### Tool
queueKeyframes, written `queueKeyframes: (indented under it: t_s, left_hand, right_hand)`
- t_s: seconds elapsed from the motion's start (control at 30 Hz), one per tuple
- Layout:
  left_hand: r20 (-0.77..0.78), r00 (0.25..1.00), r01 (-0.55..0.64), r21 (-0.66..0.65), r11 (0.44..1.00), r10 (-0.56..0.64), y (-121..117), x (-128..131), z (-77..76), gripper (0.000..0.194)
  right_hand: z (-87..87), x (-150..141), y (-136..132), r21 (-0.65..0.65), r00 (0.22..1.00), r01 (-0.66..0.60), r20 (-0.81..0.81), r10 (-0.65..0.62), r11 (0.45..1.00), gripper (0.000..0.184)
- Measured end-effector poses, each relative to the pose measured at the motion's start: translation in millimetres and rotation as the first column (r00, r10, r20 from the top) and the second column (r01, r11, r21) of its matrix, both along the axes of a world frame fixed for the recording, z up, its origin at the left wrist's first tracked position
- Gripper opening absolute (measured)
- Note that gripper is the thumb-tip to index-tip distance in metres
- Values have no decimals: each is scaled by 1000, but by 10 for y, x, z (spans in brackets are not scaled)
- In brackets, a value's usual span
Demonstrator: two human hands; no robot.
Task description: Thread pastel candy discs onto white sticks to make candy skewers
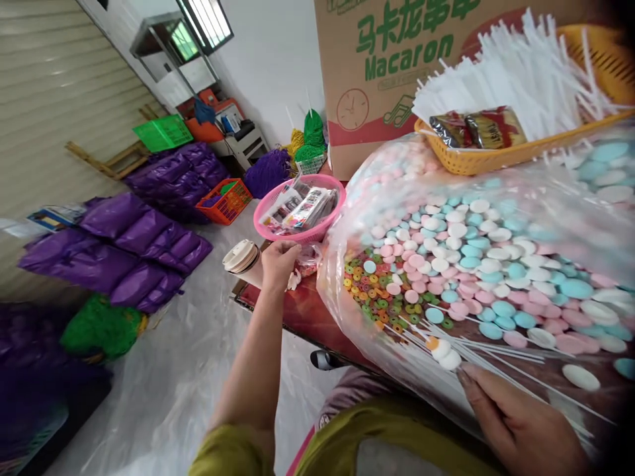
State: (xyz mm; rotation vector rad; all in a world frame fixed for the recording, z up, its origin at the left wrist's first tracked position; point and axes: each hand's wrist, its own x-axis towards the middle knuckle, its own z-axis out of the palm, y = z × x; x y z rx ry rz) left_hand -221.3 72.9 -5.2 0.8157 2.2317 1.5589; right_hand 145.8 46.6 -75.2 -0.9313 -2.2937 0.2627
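My right hand (526, 413) pinches a short row of white and orange candies (444, 354), seemingly on a thin stick, between thumb and forefinger. Loose white sticks (486, 350) lie beneath it. My left hand (278, 263) reaches to the far left table edge, its fingers closed together. Whatever they hold is hidden. Just right of those fingers sits a small clear bag of reddish candies (308, 264), and a lidded paper cup (243, 258) stands on the left. A large clear plastic sheet or bag (332, 264) holds pink, blue and white candy discs (466, 251) and small coloured rings (377, 287).
Behind my left hand is a pink basket (260, 225) of packaging. An orange basket (476, 162) holds many white sticks and two wrapped packets. A tall cardboard box (342, 73) stands behind. Purple bundles (133, 244) lie on the floor at left.
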Motion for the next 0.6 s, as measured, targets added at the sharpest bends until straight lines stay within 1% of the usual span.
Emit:
queueKeyframes:
  t_s: [0.07,0.1,0.13,0.2,0.23,0.27,0.3,0.33,0.37,0.4,0.43,0.47,0.5,0.53,0.57,0.6]
  left_hand:
    - [-63,996,54,-104,993,-61,156,-51,-84,8]
    - [-87,990,93,-164,982,-108,191,-35,-106,7]
    - [-94,983,135,-215,967,-158,193,6,-114,7]
    - [-135,963,189,-280,941,-233,112,158,-94,4]
    - [-173,950,202,-290,935,-260,43,267,-75,6]
    - [-308,917,169,-270,948,-252,-32,401,-58,14]
    - [-390,886,175,-217,960,-250,-101,558,-48,21]
    - [-417,861,242,-166,956,-290,-156,734,-49,25]
    - [-411,799,385,-209,899,-438,-187,921,-65,25]
    - [-388,673,537,-329,777,-630,-192,1105,-95,23]
    - [-379,558,580,-457,674,-738,-172,1272,-137,22]
    - [-373,468,553,-583,595,-801,-134,1411,-188,21]
    - [-357,392,500,-691,522,-848,-87,1511,-241,21]
    - [-349,345,433,-764,478,-871,-40,1572,-291,20]
    - [-338,314,386,-808,445,-887,-1,1594,-334,20]
    - [-325,297,371,-827,422,-898,25,1582,-367,19]
  right_hand:
    - [62,-28,-36,-37,1000,4,4,-4,999,26]
    - [96,-24,-55,-68,1000,17,14,-16,998,26]
    - [124,-8,-71,-108,999,38,29,-35,993,26]
    - [157,52,-87,-191,994,102,60,-92,976,26]
    - [160,87,-88,-228,989,141,75,-127,963,26]
    - [157,119,-84,-258,983,176,90,-158,950,26]
    - [150,144,-78,-282,978,203,104,-180,938,27]
    - [142,160,-71,-299,975,217,118,-189,929,27]
    - [136,168,-64,-312,974,219,132,-186,925,28]
    - [133,169,-57,-317,974,215,142,-178,924,29]
    - [132,167,-53,-317,975,207,145,-168,926,30]
    - [134,166,-50,-316,976,202,143,-164,927,30]
    - [135,169,-50,-317,977,202,137,-166,927,29]
    - [135,177,-53,-322,976,207,126,-175,924,28]
    - [131,190,-59,-332,976,214,115,-186,919,27]
    - [125,204,-67,-345,975,220,108,-194,912,26]
